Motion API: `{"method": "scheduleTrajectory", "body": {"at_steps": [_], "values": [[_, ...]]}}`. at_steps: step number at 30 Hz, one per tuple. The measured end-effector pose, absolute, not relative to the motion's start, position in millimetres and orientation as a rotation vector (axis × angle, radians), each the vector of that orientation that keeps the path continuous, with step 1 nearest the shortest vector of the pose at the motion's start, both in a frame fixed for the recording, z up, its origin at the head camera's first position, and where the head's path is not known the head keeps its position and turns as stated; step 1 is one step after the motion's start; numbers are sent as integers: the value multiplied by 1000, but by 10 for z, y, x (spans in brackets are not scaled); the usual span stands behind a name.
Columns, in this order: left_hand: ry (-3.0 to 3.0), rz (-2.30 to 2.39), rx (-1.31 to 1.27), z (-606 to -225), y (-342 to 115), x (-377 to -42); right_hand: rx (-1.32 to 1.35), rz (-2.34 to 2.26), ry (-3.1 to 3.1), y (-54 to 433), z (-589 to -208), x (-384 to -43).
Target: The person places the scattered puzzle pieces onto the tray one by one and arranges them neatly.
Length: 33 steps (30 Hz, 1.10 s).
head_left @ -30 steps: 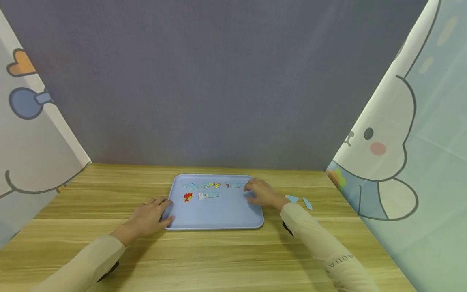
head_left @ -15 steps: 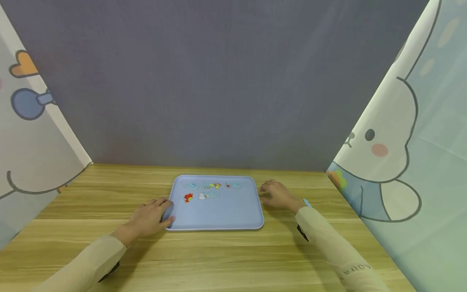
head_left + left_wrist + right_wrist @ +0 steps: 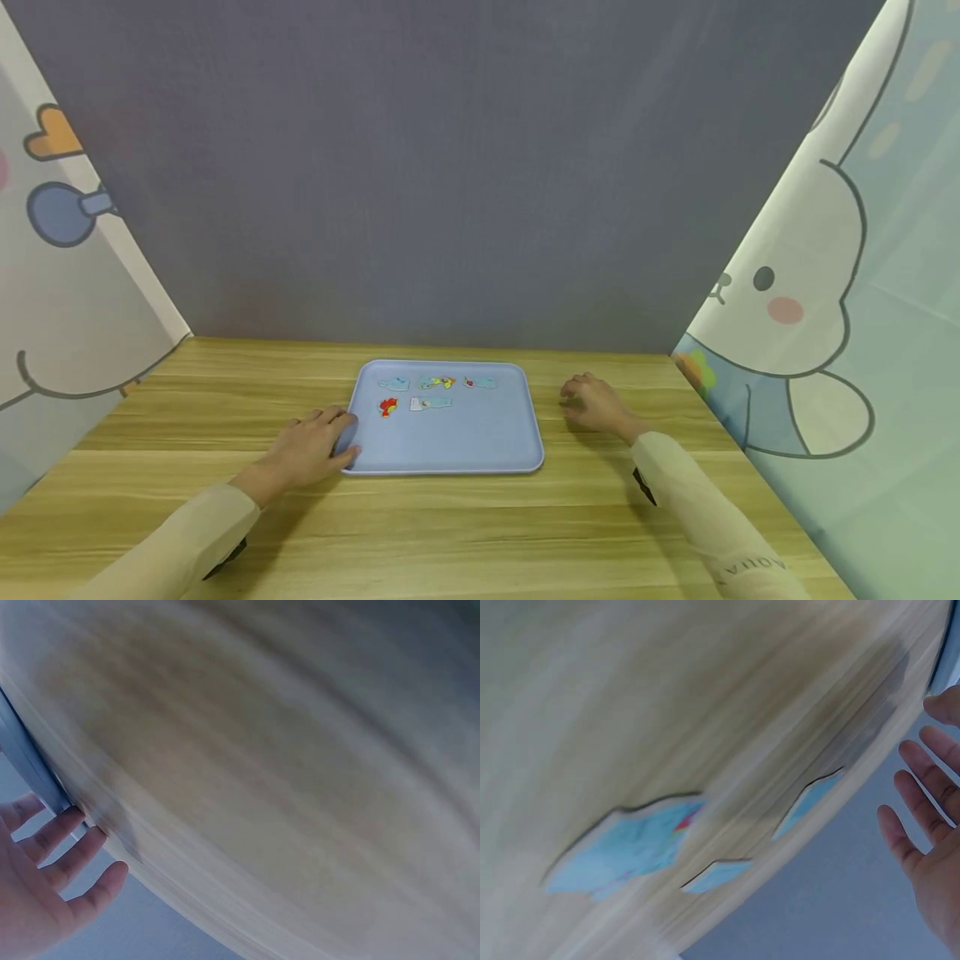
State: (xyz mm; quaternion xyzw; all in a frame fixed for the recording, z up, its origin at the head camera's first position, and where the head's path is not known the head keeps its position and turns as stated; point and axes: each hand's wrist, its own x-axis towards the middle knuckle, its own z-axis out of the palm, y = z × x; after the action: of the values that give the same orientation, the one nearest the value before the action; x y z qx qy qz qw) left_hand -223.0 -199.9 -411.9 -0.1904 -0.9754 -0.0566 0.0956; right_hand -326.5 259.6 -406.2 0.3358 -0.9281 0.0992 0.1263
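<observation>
A light-blue tray (image 3: 457, 442) lies on the wooden table. On it are several flat picture pieces that look like puzzle pieces, among them a red one (image 3: 387, 407) and a pale strip (image 3: 431, 403). My left hand (image 3: 309, 446) rests at the tray's left edge, its fingers loosely bent over the rim. To the right of the tray, my right hand (image 3: 598, 406) hovers over the table and holds nothing. Its fingers look relaxed in the right wrist view, where blue pieces lie on the wood, a large one (image 3: 634, 844) and two smaller ones, one of them a thin piece (image 3: 808, 801).
A grey partition (image 3: 450, 183) stands behind the table's far edge. Printed cloth with cartoon animals hangs on both sides, with a white rabbit-like figure (image 3: 795, 267) on the right. Bare wood (image 3: 420, 533) shows in front of the tray.
My right hand has moved right, from over the tray's right side to the table beside it, now covering the loose blue pieces in the head view. The left hand has stayed put.
</observation>
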Motion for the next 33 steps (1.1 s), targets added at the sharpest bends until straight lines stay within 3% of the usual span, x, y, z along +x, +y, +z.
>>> {"method": "scheduleTrajectory", "body": {"at_steps": [33], "values": [[-2890,-155,-544,-4093,-1979,-2210,735,358,-2874,3117,-4134,-3153]]}}
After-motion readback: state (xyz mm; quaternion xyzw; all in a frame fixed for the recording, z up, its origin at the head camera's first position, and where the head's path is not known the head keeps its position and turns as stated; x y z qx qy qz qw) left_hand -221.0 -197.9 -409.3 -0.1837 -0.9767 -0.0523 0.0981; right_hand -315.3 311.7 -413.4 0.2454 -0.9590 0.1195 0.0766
